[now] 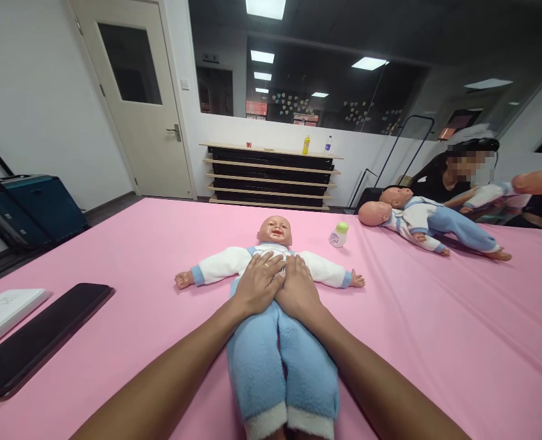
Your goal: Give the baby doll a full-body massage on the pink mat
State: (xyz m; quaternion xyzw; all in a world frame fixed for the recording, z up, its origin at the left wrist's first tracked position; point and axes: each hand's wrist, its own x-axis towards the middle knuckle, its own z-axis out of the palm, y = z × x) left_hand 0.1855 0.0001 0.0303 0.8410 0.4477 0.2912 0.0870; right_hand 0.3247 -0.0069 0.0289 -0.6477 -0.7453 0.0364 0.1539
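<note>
A baby doll [277,354] in a white top and light blue trousers lies on its back, its head away from me and both arms stretched out sideways. My left hand [260,282] rests flat on the doll's chest, fingers extended, with a ring on one finger. Beside it my right hand [298,284] lies flat on the chest too, and the two touch along their thumbs. Neither grips anything. Much of the top's front is hidden under them. To the right of the doll's head stands a small white bottle [339,236] with a green cap.
A pink cloth [435,330] covers the table. A black phone [46,336] and a white box [5,315] lie at the left. More dolls [435,223] lie at the right, where another person [449,174] holds one. A suitcase [32,211] stands beyond the left edge.
</note>
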